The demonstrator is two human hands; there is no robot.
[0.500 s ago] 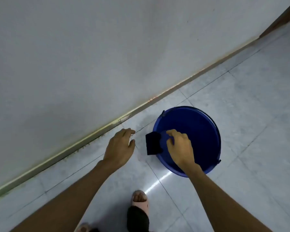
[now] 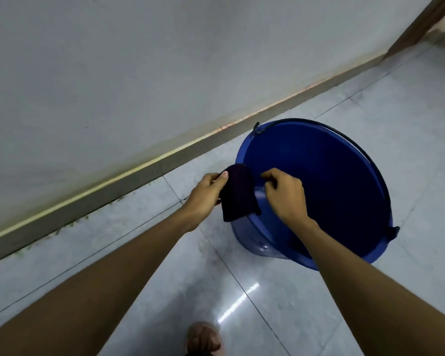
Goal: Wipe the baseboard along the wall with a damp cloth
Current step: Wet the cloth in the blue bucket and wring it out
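STEP: lifting dark folded cloth point(image 2: 238, 194) off near rim of round blue plastic bucket point(image 2: 319, 181) | LEFT: left hand point(image 2: 206, 192) pinching cloth's left edge, thumb on top | RIGHT: right hand point(image 2: 284, 194) curled at cloth's right edge, hold unclear | ADVICE: wring over bucket, fold flat, then press along grimy grey baseboard strip point(image 2: 129, 183) beside bucket.

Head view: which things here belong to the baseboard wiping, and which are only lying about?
For the job: dark cloth, pinched by left hand; right hand; blue bucket; baseboard.
Only there: floor tiles; wooden door frame.
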